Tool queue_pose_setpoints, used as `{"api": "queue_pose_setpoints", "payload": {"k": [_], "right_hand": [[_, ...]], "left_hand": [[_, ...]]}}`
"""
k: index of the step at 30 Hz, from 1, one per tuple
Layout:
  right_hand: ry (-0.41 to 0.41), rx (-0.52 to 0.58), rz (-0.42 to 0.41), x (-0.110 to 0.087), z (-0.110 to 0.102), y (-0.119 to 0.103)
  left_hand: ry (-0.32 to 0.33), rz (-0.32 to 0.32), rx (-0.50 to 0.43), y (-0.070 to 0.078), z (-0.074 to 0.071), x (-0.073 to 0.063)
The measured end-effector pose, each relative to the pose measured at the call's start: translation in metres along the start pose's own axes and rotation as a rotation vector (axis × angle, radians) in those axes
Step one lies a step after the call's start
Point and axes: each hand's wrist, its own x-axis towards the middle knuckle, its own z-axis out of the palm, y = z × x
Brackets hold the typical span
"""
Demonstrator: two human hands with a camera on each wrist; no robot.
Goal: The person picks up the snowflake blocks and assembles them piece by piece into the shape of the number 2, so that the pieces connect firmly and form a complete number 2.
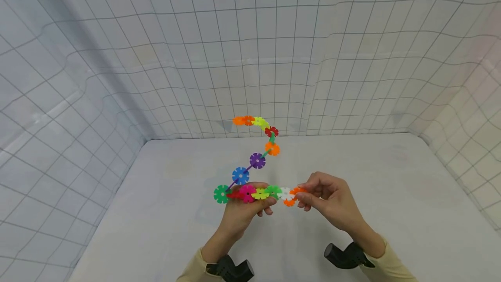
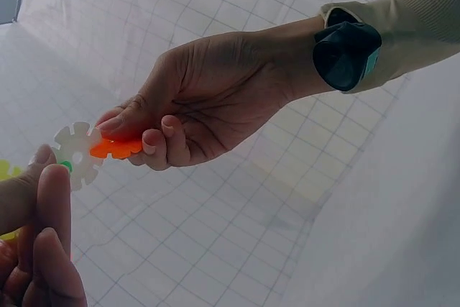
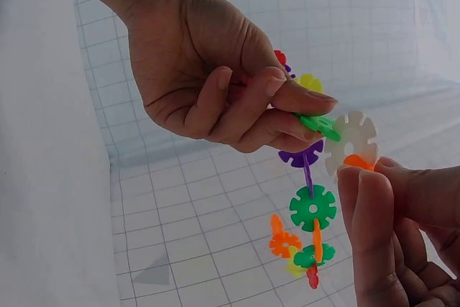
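A long chain of notched, flower-like plastic discs in many colours curves over the table, with a blue disc [image 1: 240, 176] and a purple disc [image 1: 257, 160] along it. My left hand [image 1: 239, 217] supports the near stretch, around the pink disc [image 1: 248, 193]. Its thumb and finger pinch a green disc [image 3: 320, 126]. Between the thumb and fingers of my right hand [image 1: 332, 199] is an orange disc [image 2: 115, 149], partly hidden by them. That orange disc meets the edge of a white disc [image 2: 77, 152], which links to the green one.
A white table [image 1: 176, 229] lies below the hands. White curtains with a dark grid [image 1: 274, 55] surround it at the back and sides. The chain's far end, an orange disc [image 1: 238, 121], overlaps the back curtain in the head view. Each wrist wears a black camera mount [image 1: 346, 256].
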Motion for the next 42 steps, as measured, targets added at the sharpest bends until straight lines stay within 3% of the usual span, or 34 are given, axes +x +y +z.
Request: {"api": "queue_pose_setpoints", "payload": {"k": [14,27,32,42], "right_hand": [[0.072,0.058,0.071,0.0,0.006,0.004],[0.095,0.066,0.043,0.002,0.008,0.012],[0.088,0.05,0.044,0.003,0.009,0.025],[0.114,-0.028,0.16,0.003,0.013,0.058]], "left_hand": [[0.067,0.013,-0.107,-0.009,0.006,0.002],[0.047,0.03,-0.223,-0.021,0.013,0.006],[0.079,-0.026,-0.236,-0.027,0.018,0.007],[0.185,-0.261,-0.305,-0.055,0.017,0.016]]}}
